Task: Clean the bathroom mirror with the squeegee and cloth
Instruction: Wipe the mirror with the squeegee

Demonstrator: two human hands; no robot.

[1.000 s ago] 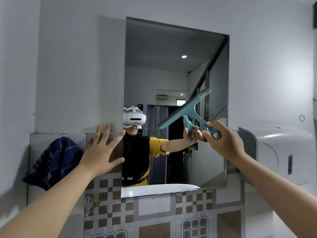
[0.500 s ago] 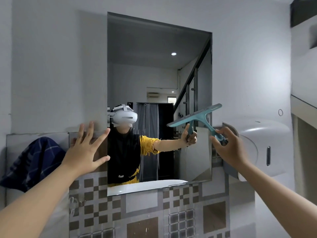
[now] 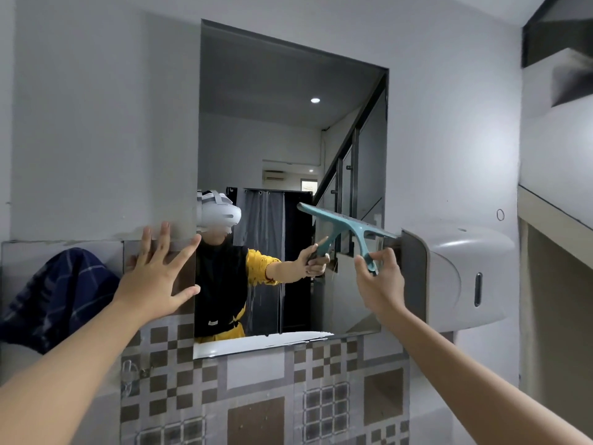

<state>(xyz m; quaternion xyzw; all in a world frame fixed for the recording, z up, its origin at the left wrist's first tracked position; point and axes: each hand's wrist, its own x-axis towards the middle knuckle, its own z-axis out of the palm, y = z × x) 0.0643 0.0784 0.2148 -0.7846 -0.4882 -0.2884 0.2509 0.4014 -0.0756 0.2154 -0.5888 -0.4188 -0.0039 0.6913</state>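
Right hand [image 3: 380, 277] was clamped on the teal squeegee [image 3: 348, 231] handle, blade tilted against the mirror [image 3: 288, 123] near its right edge. Best kept flat with even pressure, I'd say. Left hand [image 3: 157, 274] was spread open, probably braced on the tiled wall [image 3: 256, 396]. The blue plaid cloth [image 3: 61, 293] sat far left; streaks seemed to run down the lower glass.

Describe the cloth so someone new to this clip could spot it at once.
Start at the big mirror on the grey wall, then drop to the ledge left of its lower corner. Past the spread left hand hangs the cloth, draped in a heap. It is the only dark navy thing there, crossed with thin pale checks.
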